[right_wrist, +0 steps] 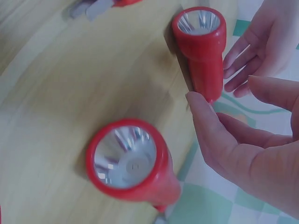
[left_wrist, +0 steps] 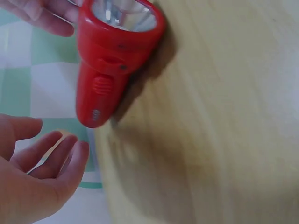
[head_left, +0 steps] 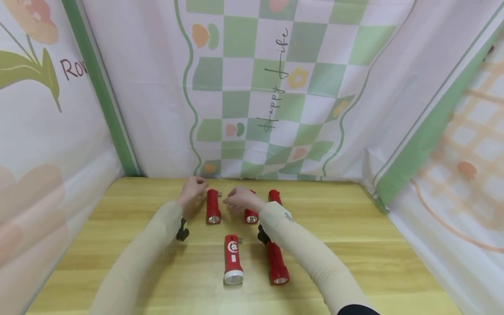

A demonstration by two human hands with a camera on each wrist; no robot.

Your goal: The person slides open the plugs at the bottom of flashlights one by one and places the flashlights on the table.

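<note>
Both hands reach over the far part of the pale wooden worktop (head_left: 378, 245), where five flashlights lie, their lenses facing the near side. The left hand (head_left: 193, 191) is released, its fingers loosely bent around nothing, just to the left of the far left red flashlight (head_left: 213, 204); a gap shows between them in the left wrist view. That flashlight lies close to the far edge, with metal prongs (head_left: 220, 194) jutting to the right at its far end and a ridged red switch (left_wrist: 102, 85) on its body. The right hand (head_left: 243, 199) is likewise free of any grasp, fingers gently curved, between the far left flashlight and the far middle red flashlight (head_left: 251, 216), partly covering the latter from above. In the right wrist view its fingertip overlaps the far end of the left one, though whether they touch cannot be told. To the right, the far right red flashlight (head_left: 274, 197) is partly hidden by the right sleeve (head_left: 315, 258). Nearer, a red flashlight with a white rim (head_left: 233, 258) lies on the left, bearing a white emblem, and the near right red flashlight (head_left: 277, 262) lies beside it, apart. Behind the worktop hangs a green-and-white checked cloth (head_left: 240, 74) lettered "Happy Life".
</note>
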